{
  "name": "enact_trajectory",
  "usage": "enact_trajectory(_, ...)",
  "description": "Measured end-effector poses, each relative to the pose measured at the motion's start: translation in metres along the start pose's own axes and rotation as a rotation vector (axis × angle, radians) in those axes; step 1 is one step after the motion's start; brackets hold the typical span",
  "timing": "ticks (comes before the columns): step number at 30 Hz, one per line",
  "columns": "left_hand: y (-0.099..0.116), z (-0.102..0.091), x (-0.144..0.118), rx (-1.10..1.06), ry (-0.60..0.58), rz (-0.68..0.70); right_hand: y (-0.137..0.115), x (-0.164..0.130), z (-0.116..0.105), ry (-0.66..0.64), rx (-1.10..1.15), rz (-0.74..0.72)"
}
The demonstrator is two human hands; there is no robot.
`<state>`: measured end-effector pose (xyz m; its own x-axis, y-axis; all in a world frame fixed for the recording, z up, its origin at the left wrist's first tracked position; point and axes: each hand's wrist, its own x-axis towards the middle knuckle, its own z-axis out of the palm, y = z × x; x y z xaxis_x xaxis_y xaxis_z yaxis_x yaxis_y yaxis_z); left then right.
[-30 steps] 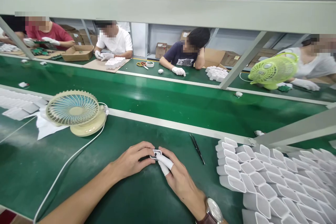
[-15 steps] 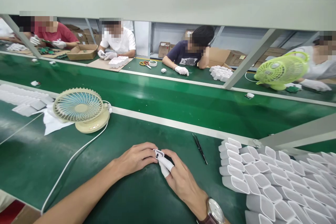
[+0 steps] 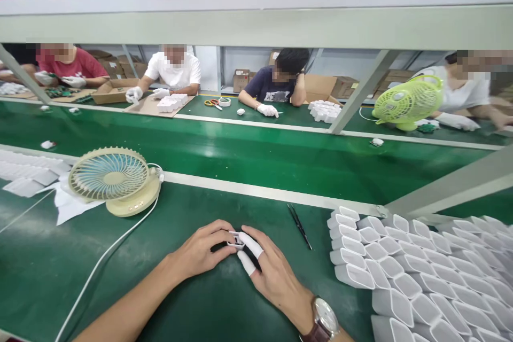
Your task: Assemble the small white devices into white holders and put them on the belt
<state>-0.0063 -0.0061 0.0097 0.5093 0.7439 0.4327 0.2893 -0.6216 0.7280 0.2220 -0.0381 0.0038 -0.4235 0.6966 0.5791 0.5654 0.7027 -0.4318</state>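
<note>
Both of my hands meet on the green table [image 3: 224,304] near its front edge. My left hand [image 3: 202,248] and my right hand [image 3: 272,272] pinch a small white part [image 3: 235,239] between their fingertips. White finger cots cover two fingers of my right hand, and a wristwatch [image 3: 323,320] sits on that wrist. Most of the small part is hidden by the fingers.
Black tweezers [image 3: 300,218] lie just right of my hands. Several open white housings [image 3: 404,267] are stacked at the right. A cream desk fan [image 3: 112,179] with a white cable [image 3: 108,248] stands at the left. Beyond the green conveyor belt [image 3: 256,155], gloved co-workers sit opposite beside a lime fan [image 3: 404,102].
My hands stay together on the small part, almost still. The view has tilted and shifted slightly. A co-worker opposite has reached a gloved hand out to the left.
</note>
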Motion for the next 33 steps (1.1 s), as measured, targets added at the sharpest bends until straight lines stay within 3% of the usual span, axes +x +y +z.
enact_trajectory(3, 0.0, 0.004, 0.003, -0.229, 0.185, -0.228, -0.002, 0.002, -0.001, 0.015, -0.015, 0.034)
enact_trajectory(7, -0.003, -0.001, 0.013, -0.792, 0.447, -0.614, -0.003, 0.001, -0.001, 0.012, -0.019, 0.02)
enact_trajectory(11, -0.01, -0.01, 0.018, -1.064, 0.616, -0.746, -0.002, 0.001, 0.001, 0.004, -0.026, -0.024)
enact_trajectory(14, -0.013, -0.012, 0.017, -1.092, 0.664, -0.745, -0.001, 0.001, 0.003, -0.002, -0.035, -0.046)
enact_trajectory(19, -0.009, -0.012, 0.016, -1.061, 0.632, -0.697, -0.002, 0.002, 0.0, 0.004, -0.039, -0.082)
enact_trajectory(22, -0.009, -0.01, 0.015, -0.878, 0.558, -0.635, -0.001, 0.001, 0.001, 0.005, -0.05, -0.117)
enact_trajectory(27, -0.017, -0.004, 0.012, -0.387, 0.457, -0.456, 0.005, -0.004, 0.009, -0.025, -0.082, -0.175)
enact_trajectory(33, -0.017, 0.009, 0.01, -0.143, 0.356, -0.256, 0.003, -0.007, 0.01, -0.048, -0.068, -0.155)
